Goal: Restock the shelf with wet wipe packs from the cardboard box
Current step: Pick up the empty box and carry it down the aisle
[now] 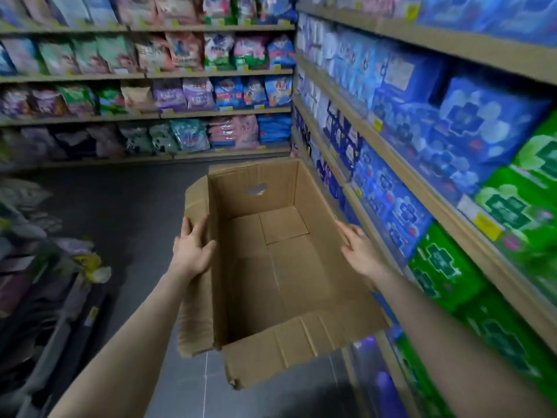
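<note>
I hold the cardboard box (271, 267) out in front of me, open side up, with bare brown board showing across its bottom and no packs lying on what I can see of it. My left hand (193, 247) lies flat on the box's left side flap, fingers spread and straight, the thumb hooked over the fold toward the inside. My right hand (358, 251) is on the box's right wall; its fingers curl over the rim, though their tips drop behind the board and I cannot see how far they wrap. The flap nearest me hangs down, creased and torn at its corner, and covers the floor (120, 206) under the box. On the far wall of the box there is a pale oval patch, too blurred to read.

Just right of the box runs the shelf (422, 182), packed with blue packs (482, 122) and, nearer me, green packs (443, 263); their print is smeared and the frame edge cuts off the lowest tier. Beyond the box stand more shelves of soft bags (193, 95), also unreadable. Left of the box the goods are dark and blurred.
</note>
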Action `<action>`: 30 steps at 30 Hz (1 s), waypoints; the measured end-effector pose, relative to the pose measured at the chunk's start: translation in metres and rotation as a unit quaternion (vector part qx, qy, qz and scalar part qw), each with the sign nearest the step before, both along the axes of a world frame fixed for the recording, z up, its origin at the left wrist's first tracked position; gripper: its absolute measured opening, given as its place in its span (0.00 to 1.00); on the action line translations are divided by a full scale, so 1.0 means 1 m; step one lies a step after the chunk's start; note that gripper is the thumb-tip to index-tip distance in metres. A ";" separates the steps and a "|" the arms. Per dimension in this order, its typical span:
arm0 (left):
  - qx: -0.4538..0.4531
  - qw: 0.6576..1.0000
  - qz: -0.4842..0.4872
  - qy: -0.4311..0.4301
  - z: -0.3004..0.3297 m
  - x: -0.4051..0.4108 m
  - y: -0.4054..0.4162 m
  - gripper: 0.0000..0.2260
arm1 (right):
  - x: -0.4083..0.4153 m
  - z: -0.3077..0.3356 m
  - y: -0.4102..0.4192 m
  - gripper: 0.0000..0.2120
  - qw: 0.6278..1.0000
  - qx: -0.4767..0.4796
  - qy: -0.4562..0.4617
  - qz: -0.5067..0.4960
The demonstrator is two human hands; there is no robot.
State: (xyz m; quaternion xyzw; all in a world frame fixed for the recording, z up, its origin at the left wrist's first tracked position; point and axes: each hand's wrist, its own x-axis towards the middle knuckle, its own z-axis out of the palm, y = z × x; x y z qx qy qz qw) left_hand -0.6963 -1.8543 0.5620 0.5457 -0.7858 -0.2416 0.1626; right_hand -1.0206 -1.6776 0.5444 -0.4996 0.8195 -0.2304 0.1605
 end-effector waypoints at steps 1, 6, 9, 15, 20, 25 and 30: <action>-0.002 1.000 -0.004 -0.003 0.003 -0.010 -0.024 0.28 | -0.008 0.002 -0.021 0.31 1.000 0.000 -0.002 -0.007; 0.008 1.000 -0.021 0.004 0.003 -0.063 -0.132 0.28 | -0.056 0.008 -0.118 0.31 1.000 -0.005 0.003 -0.025; 0.007 1.000 -0.017 0.005 -0.004 -0.099 -0.196 0.28 | -0.090 0.006 -0.183 0.31 1.000 0.000 0.018 -0.022; 0.015 1.000 0.009 0.013 -0.008 -0.164 -0.321 0.28 | -0.159 0.009 -0.323 0.29 0.999 0.019 0.036 -0.011; -0.004 0.999 0.026 0.025 0.012 -0.205 -0.416 0.28 | -0.204 0.030 -0.434 0.30 1.000 0.003 0.026 0.016; -0.032 0.998 0.033 0.035 0.018 -0.241 -0.526 0.29 | -0.239 0.040 -0.543 0.30 0.999 -0.008 0.044 0.026; -0.041 0.998 0.023 0.039 0.009 -0.271 -0.658 0.29 | -0.267 0.030 -0.666 0.31 0.999 -0.033 0.031 0.027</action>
